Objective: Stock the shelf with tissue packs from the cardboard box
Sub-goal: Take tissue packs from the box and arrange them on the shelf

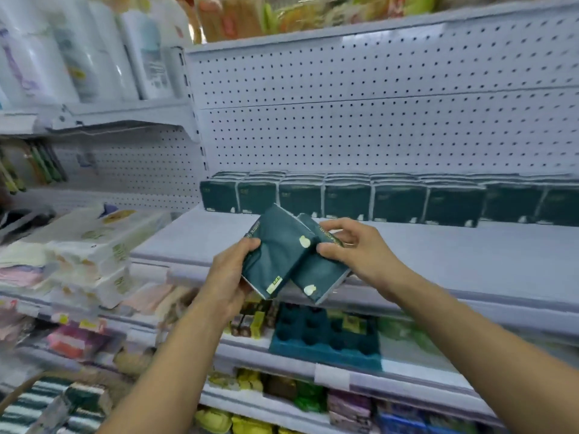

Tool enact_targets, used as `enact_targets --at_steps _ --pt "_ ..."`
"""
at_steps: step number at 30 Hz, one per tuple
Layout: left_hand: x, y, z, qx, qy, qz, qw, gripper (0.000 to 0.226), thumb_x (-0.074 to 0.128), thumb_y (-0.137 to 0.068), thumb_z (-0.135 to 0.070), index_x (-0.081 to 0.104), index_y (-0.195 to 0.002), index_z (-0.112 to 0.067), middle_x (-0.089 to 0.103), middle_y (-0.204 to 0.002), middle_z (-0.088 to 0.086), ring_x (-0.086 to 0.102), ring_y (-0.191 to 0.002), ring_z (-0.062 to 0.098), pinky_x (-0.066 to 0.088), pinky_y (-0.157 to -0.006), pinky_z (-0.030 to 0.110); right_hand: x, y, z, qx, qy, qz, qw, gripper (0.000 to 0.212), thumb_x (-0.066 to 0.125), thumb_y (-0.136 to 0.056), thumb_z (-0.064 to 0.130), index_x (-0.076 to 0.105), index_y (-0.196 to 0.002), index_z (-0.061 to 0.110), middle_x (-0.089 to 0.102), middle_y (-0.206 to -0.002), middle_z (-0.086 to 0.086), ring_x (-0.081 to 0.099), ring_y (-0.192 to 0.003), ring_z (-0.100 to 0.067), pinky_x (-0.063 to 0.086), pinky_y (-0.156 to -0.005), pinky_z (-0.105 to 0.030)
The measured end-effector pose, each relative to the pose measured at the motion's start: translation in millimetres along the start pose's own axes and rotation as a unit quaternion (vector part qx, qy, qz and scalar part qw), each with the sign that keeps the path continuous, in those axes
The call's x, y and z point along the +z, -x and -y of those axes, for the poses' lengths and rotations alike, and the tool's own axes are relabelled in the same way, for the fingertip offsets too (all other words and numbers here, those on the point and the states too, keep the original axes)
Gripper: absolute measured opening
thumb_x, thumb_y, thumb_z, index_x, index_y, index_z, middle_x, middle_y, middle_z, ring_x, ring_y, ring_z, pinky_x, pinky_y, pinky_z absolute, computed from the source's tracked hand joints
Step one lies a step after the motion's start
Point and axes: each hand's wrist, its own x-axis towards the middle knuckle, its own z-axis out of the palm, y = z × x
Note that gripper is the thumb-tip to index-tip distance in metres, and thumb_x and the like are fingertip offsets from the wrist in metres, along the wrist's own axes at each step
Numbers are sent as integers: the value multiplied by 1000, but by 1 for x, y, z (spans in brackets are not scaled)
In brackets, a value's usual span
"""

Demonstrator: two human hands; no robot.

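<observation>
Head view: both bare forearms reached forward over the front edge of the pale grey metal shelf. The left hand gripped a dark green plastic-wrapped tissue pack by its left edge, thumb on the face, fingers curled underneath; the pack was tilted, one corner pointing up toward the shelf. The right hand pinched a second dark green tissue pack at its upper end, thumb below and fingers curled over the top. The two packs touched, the left one overlapping the right one, both held in the air just in front of the shelf lip. At the back of the shelf, against the white perforated back panel, a row of upright dark green tissue packs stood side by side, several deep; the front part of the shelf surface lay bare. To the left, a stack of white plastic-wrapped tissue bundles sat on the neighbouring shelf. Above left, white paper rolls in clear wrap stood on a higher shelf. Below, a teal multi-pack with dark round shapes lay on a lower shelf, among blurred coloured goods. The cardboard box could not be made out.
</observation>
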Motion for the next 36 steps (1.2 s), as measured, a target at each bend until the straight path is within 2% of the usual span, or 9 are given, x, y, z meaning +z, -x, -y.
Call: enact_targets --at_steps 5,7,10,14,17,22,28,32,36 --pt "99 -6 21 35 -53 50 997 7 63 -92 -20 65 -88 -15 70 -80 4 63 -73 18 49 -63 30 -117 3 -13 -54 125 -55 989 30 73 -85 13 64 -112 24 65 -115 8 59 -111 -7 48 -98 -29" --pt "136 -8 28 48 -70 66 994 6 64 -92 -21 65 -89 -16 70 -78 -1 64 -70 14 49 -62 29 -165 7 -19 -70 206 -90 972 34 71 -87 19 60 -118 28 62 -123 12 55 -119 -7 44 -105 -33" --pt "187 -12 40 57 -80 88 991 8 66 -91 -21 64 -95 -14 71 -82 -1 66 -66 8 51 -57 27 -226 17 -28 -54 385 -108 915 36 64 -91 34 51 -124 43 59 -129 17 54 -121 -9 49 -97 -40" --pt "237 -15 63 45 -104 108 988 19 68 -91 -24 65 -105 -11 72 -97 5 67 -76 13 53 -67 32 -269 31 -44 -24 530 -69 845 45 62 -92 37 44 -133 43 57 -127 16 55 -110 -12 49 -80 -33" --pt "255 -21 78 50 -157 115 980 20 70 -89 -26 65 -102 -13 72 -103 11 68 -84 19 53 -73 38 -292 33 -58 -39 565 -96 818 53 63 -91 40 41 -139 41 47 -132 14 46 -118 -12 47 -78 -32" --pt "273 -42 83 65 -218 123 966 18 73 -87 -31 67 -97 -17 73 -99 7 68 -98 30 54 -88 51 -340 21 -81 -53 583 -156 795 47 63 -93 29 48 -137 34 52 -127 10 45 -117 -14 42 -72 -28" --pt "300 -69 86 60 -236 163 956 16 74 -86 -27 65 -95 -17 73 -93 3 68 -84 17 51 -71 32 -377 -15 -106 -79 569 -195 795 45 69 -88 19 56 -130 25 50 -129 1 44 -120 -21 54 -71 -38" --pt "312 -86 88 65 -247 174 951 15 74 -86 -27 65 -94 -18 74 -90 1 68 -76 10 51 -71 32 -385 -38 -121 -118 559 -195 797 43 73 -85 19 60 -126 21 43 -141 -6 42 -127 -26 57 -71 -45" --pt "318 -95 89 59 -250 198 946 18 74 -87 -28 66 -98 -16 74 -90 0 69 -79 12 51 -73 35 -391 -54 -134 -156 566 -203 783 42 74 -84 17 61 -124 20 42 -147 -8 51 -122 -29 56 -75 -41"
